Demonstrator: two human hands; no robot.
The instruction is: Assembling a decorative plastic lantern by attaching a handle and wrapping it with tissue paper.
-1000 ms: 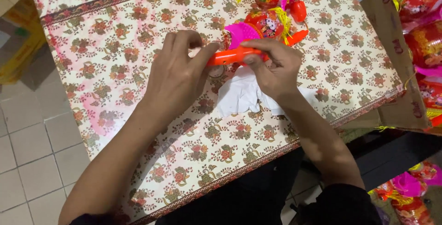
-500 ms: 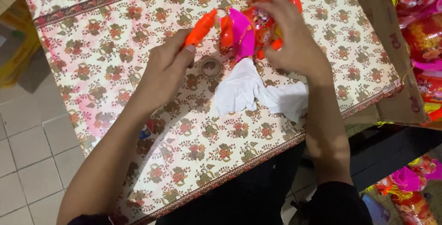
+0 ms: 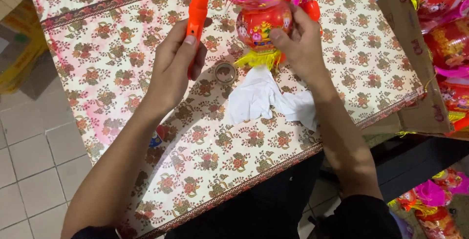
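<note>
An orange handle is gripped upright by the left hand, fingers closed around it, in the upper middle of the frame. A red lantern with a yellow fringe is clasped by the right hand at the upper centre, above a white cloth and a tape roll lying on the floral tablecloth

This looks like a small shop or stockroom for festive toys. A table under a floral cloth stands on a tiled floor; right of the table, an open cardboard box holds many identical red-and-pink lanterns.
</note>
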